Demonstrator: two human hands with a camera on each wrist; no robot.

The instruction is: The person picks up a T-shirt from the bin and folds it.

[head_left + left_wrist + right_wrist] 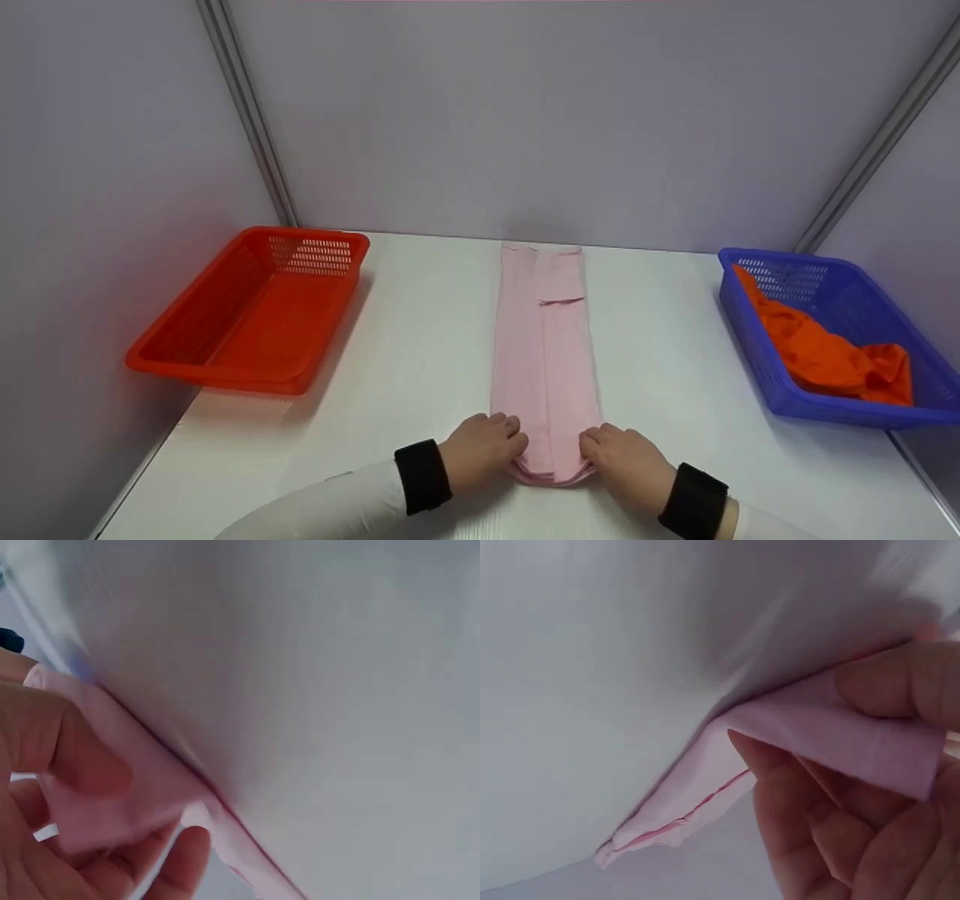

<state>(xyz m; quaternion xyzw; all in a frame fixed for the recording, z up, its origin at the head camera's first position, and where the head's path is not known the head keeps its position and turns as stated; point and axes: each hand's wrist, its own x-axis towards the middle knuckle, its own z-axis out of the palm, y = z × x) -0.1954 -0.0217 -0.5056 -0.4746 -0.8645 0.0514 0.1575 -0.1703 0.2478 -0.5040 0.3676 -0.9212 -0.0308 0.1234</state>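
A pink garment (pixel 521 345), folded into a long narrow strip, lies flat on the white table and runs from the back wall toward me. Its layered near end curves slightly. My left hand (pixel 484 450) pinches the near left edge, and in the left wrist view the cloth (pixel 154 765) passes between thumb and fingers. At the near right edge my right hand (pixel 628 461) pinches the fabric; the right wrist view has the thumb on one side of the cloth (pixel 870 742) and curled fingers on the other.
To the left stands a red plastic basket (pixel 300 379) with nothing visible inside. A blue basket (pixel 832 412) on the right holds a crumpled orange cloth (pixel 817 352). Light panels (pixel 525 112) enclose the table (pixel 420 315) at the back and both sides.
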